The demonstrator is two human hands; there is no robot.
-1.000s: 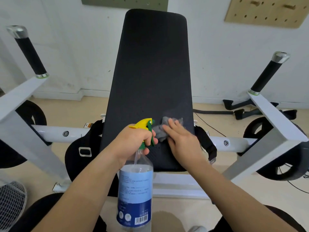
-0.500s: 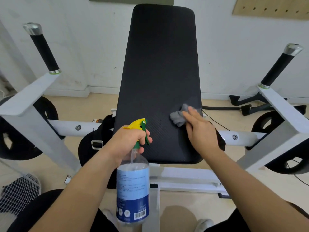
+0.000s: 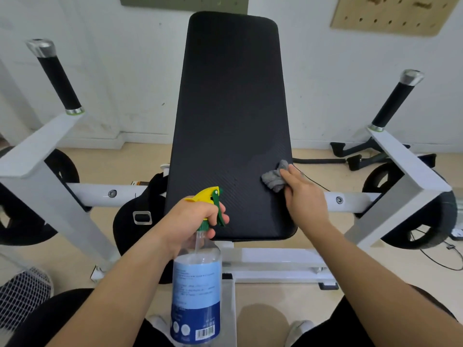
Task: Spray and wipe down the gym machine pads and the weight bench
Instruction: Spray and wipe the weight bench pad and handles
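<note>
- Left hand [image 3: 193, 219] is gripping the spray bottle [image 3: 196, 284] at the neck, fingers curling round the trigger, forearm reaching in from lower left.
- Right hand [image 3: 304, 196] is pressing the cloth [image 3: 272, 181], fingers laid over it, forearm stretching in from lower right.

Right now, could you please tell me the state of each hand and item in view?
Left hand, grips the spray bottle at its neck, finger on trigger.
Spray bottle, held upright.
Right hand, presses the cloth against the pad.
Cloth, crumpled, at the pad's right edge.
Pad, cloth on its lower right part.
</note>
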